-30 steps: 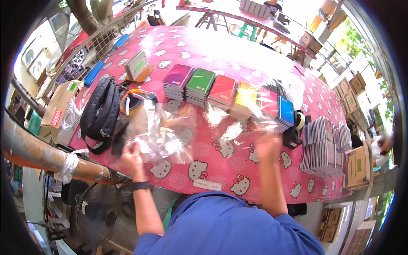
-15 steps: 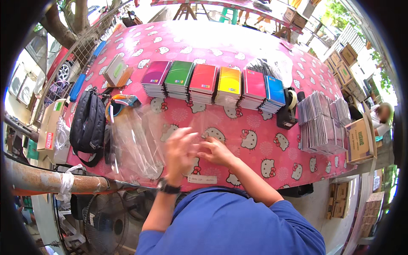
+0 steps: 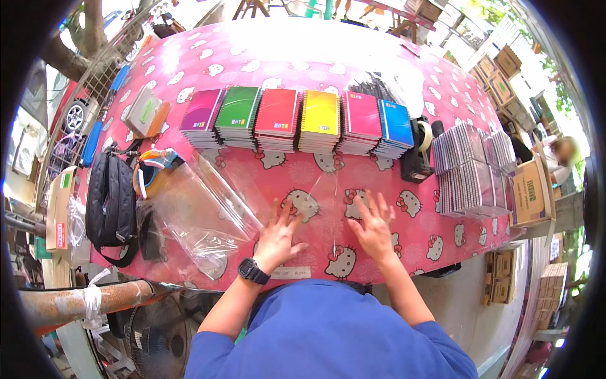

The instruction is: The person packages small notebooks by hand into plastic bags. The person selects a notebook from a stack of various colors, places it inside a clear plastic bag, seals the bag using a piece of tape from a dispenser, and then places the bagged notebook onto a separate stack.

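My left hand (image 3: 281, 239) lies palm down with its fingers spread, a dark watch (image 3: 252, 270) on its wrist. Opposite it, my right hand (image 3: 374, 228) is also flat with fingers apart. Between and under them is a clear plastic bag or sheet (image 3: 329, 189), hard to make out except for its glints. A pile of clear plastic bags (image 3: 201, 221) spreads to the left of my left hand. Beyond my hands stand several stacks of spiral notebooks, with purple (image 3: 202, 108), green (image 3: 238, 106), red (image 3: 278, 108), yellow (image 3: 320, 110), pink (image 3: 362, 114) and blue (image 3: 396, 120) covers.
A black tape dispenser (image 3: 416, 155) stands beside the blue stack. Bundled notebooks (image 3: 464, 170) in clear wrap are piled at the right, near a cardboard box (image 3: 529, 194). A black bag (image 3: 112, 201) lies left. A paper strip (image 3: 291, 273) sits at the pink table's near edge.
My hands, close together before, have moved apart and now lie flat, the right one further right. The view has shifted slightly. The clear plastic now shows between my hands.
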Demonstrator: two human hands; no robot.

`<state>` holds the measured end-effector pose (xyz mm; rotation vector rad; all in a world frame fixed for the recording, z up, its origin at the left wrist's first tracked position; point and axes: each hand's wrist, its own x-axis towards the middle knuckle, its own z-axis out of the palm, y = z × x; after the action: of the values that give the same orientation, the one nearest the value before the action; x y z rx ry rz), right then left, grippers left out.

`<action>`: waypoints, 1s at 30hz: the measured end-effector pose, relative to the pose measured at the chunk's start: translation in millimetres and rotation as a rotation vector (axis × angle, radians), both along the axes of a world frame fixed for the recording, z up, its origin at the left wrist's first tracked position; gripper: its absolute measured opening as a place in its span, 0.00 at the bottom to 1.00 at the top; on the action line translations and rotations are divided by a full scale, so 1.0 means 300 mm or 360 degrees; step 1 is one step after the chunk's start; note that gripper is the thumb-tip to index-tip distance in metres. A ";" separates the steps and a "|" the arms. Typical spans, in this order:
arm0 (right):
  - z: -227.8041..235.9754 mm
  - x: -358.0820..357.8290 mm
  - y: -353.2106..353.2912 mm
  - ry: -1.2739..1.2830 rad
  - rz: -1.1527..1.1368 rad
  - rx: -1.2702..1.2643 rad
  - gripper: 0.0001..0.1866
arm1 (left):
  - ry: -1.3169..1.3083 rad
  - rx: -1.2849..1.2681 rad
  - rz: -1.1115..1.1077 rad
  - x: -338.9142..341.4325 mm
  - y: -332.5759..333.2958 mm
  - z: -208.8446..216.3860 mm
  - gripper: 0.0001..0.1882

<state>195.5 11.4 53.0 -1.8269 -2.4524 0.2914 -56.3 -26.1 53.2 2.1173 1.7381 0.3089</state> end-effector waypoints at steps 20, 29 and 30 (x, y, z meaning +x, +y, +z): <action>-0.113 0.009 0.001 -0.0057 0.0043 0.0049 0.36 | -0.1142 0.1042 0.0469 -0.058 0.102 0.114 0.17; -0.119 -0.113 -0.004 -0.0068 0.0380 0.0083 0.36 | 0.0516 0.0123 0.0999 -0.368 -0.041 -0.073 0.33; -0.126 -0.109 0.001 -0.0019 0.0357 0.0048 0.38 | 0.0621 0.0091 0.1076 -0.394 -0.066 -0.059 0.34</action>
<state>162.7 11.6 15.2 -1.5471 -2.6573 0.2545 -174.6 -45.8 35.7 1.6295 2.6789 0.1206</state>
